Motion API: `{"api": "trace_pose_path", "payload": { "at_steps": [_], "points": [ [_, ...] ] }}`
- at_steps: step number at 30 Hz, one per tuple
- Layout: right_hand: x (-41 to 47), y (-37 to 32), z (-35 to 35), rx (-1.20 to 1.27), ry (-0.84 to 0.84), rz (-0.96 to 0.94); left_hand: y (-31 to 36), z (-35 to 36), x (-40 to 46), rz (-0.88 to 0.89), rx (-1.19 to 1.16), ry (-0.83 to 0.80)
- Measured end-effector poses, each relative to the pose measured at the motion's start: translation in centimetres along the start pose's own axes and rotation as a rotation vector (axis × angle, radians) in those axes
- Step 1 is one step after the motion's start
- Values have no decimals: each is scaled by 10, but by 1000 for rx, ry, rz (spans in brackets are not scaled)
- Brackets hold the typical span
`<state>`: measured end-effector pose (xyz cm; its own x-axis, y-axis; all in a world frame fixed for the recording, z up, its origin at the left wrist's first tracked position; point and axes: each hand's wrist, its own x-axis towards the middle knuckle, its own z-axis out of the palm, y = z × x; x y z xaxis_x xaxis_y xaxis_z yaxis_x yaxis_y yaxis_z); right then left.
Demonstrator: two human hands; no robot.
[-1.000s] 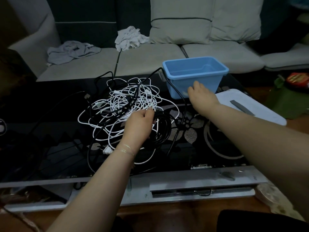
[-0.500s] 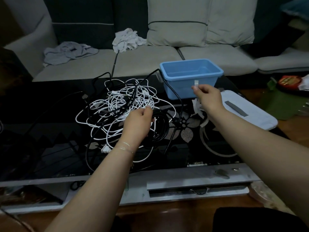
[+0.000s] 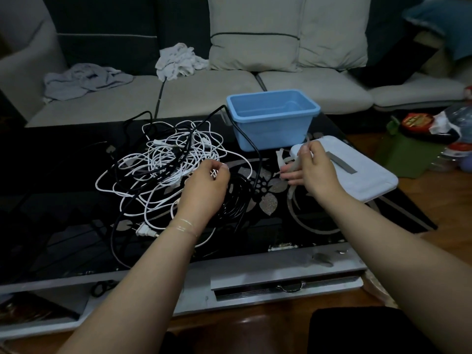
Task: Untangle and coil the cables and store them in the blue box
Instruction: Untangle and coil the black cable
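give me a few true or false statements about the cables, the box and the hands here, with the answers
1. The blue box holds coiled cables. False: no cable shows inside it, and the white cables lie tangled with black ones on the table.
2. The left hand is at the cable tangle, its fingers curled on a white strand. True.
3. The right hand rests flat on the box rim. False: it is in front of the box, beside the white lid, gripping pale strips.
4. The lid is on the box. False: it lies on the table to the right of the box.
5. A black cable runs past the box's left front corner. True.
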<state>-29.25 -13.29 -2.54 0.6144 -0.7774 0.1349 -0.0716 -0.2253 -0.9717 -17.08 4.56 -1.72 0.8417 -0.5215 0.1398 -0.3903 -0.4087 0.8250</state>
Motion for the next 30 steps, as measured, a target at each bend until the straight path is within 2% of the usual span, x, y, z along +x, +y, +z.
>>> {"api": "trace_pose_path", "payload": {
  "at_steps": [7, 12, 16, 22, 30],
  "points": [
    [-22, -20, 15, -653, -213, -369, 8, 11, -11, 146, -109, -127],
    [-33, -35, 28, -1073, -265, -623, 10, 15, -11, 206, -99, -177],
    [-32, -33, 28, -1089, -221, -752, 7, 20, -12, 206, -206, -147],
    [-34, -35, 30, -1269, -276, -679, 2, 25, -11, 225, -230, -81],
    [-31, -21, 27, -1253, -309, -594, 1, 29, -8, 174, -262, -15]
  ]
}}
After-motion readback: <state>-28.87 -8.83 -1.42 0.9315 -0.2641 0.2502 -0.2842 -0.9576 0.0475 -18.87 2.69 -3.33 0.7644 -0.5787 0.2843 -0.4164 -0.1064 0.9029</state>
